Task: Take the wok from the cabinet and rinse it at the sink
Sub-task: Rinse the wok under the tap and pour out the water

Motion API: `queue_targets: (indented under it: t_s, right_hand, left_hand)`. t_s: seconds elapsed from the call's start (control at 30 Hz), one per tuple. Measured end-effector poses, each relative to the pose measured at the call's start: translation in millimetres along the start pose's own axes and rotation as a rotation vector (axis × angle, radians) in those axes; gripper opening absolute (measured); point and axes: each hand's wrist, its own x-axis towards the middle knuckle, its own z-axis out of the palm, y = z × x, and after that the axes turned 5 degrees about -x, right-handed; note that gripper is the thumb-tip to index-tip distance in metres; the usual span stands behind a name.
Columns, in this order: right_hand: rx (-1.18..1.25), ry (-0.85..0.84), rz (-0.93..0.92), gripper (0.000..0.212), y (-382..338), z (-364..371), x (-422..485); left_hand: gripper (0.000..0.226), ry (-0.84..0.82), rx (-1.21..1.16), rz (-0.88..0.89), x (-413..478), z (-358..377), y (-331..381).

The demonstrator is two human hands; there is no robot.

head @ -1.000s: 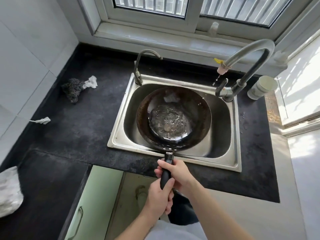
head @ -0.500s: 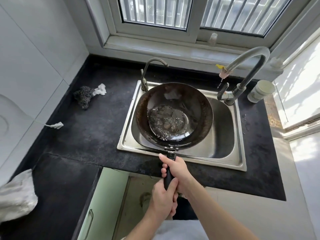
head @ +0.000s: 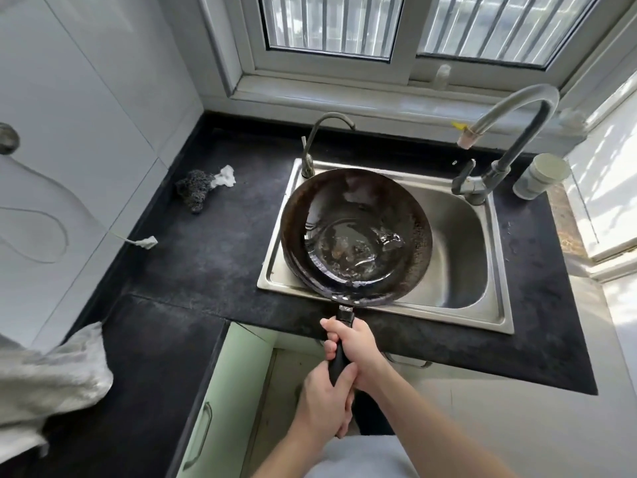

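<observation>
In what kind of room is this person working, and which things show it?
Most likely a small home kitchen. A steel sink with a tall faucet is set into a dark countertop below a window, and both hands hold a wet wok over the basin.

Bare forearms, no sleeves; left hand (head: 325, 401), right hand (head: 356, 350) ungloved (pale garment below).

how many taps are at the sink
2. A small thin tap stands at the sink's back left corner; a big gooseneck tap stands at its back right corner.
</observation>
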Motion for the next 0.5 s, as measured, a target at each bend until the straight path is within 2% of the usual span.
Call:
queue_targets:
  t_s: [0.23,0.5]
  right_hand:
    - [0.040,0.037,0.008,0.029,-3,-22,-1]
    - [-0.028,0.051,-0.019,0.033,-42,-29,11]
  left_hand:
    - [0.033,-0.034,0.047,-0.005,4,17,2]
    - [0.035,-0.026,0.017,-0.026,28,35,28]
